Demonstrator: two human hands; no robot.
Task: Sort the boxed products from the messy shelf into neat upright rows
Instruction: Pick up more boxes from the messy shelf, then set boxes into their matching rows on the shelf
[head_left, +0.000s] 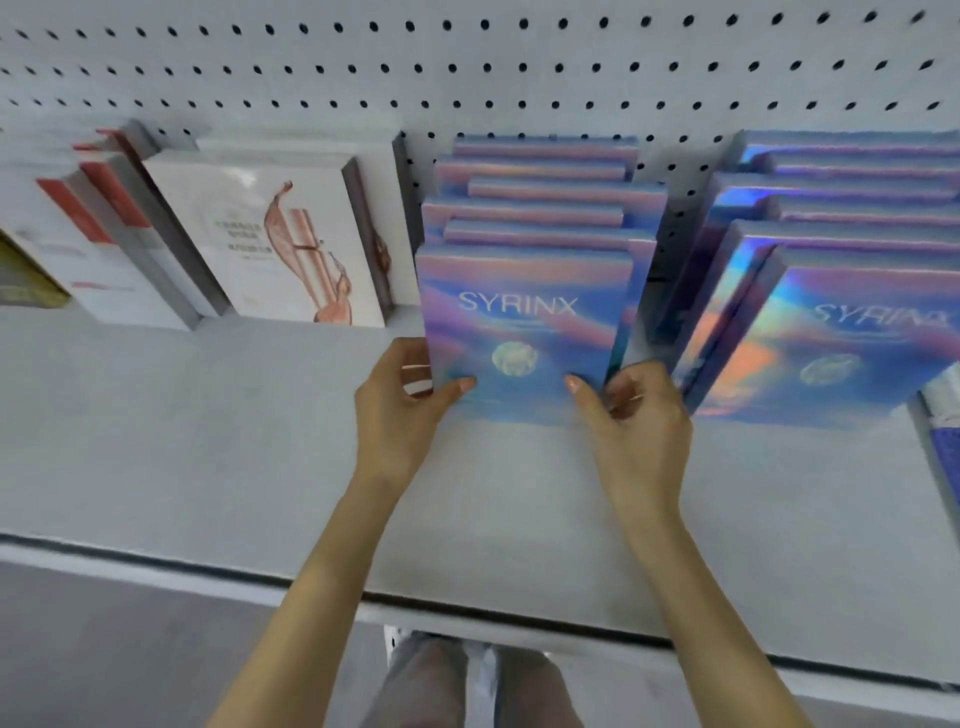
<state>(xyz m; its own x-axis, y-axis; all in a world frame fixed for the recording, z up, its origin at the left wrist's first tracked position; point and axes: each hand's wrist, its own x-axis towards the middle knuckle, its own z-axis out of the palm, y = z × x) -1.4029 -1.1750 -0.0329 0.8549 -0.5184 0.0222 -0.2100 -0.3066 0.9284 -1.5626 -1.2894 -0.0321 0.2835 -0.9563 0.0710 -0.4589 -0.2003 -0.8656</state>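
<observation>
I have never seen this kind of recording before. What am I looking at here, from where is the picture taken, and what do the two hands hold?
There is no machine here: a person wears one camera on the head, so you look forward and down along their arms. The left hand and right hand each grip a lower side edge of the front SYRINX box, thumbs on its face. It stands upright on a white shelf, first in a row of the same boxes. A second SYRINX row stands to its right, white boxes to its left, a pegboard behind.
</observation>
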